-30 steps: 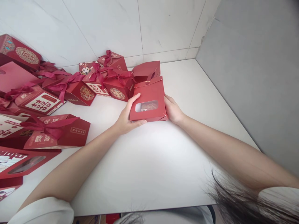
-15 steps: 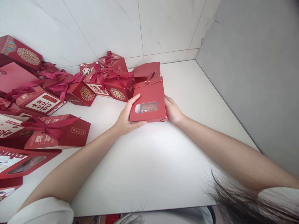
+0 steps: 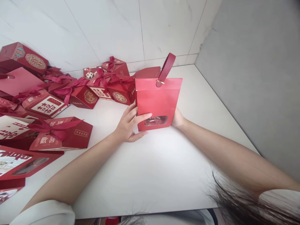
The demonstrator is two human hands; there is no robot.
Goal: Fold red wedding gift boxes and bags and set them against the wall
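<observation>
Between my two hands a red gift box [image 3: 157, 100] stands nearly upright, with a clear oval window low on its face and a dark red strap handle [image 3: 167, 68] looping up from its top edge. Something wrapped shows dimly through the window. My left hand [image 3: 131, 125] grips the box's lower left side, its index finger stretched across the front and its thumb near the bottom edge. Around the lower right edge curls my right hand [image 3: 178, 119], most of its fingers hidden behind the box.
Several red gift boxes with ribbon bows, such as this ribboned box [image 3: 62, 132], crowd the left of the white table [image 3: 150, 178]. Another red box [image 3: 148, 72] stands just behind the held one. A tiled wall [image 3: 112, 28] runs along the back, a grey panel [image 3: 253, 78] on the right.
The gift box has tipped from leaning back to more upright, and its strap handle now stands up above the top edge. My left hand has shifted slightly lower on its side.
</observation>
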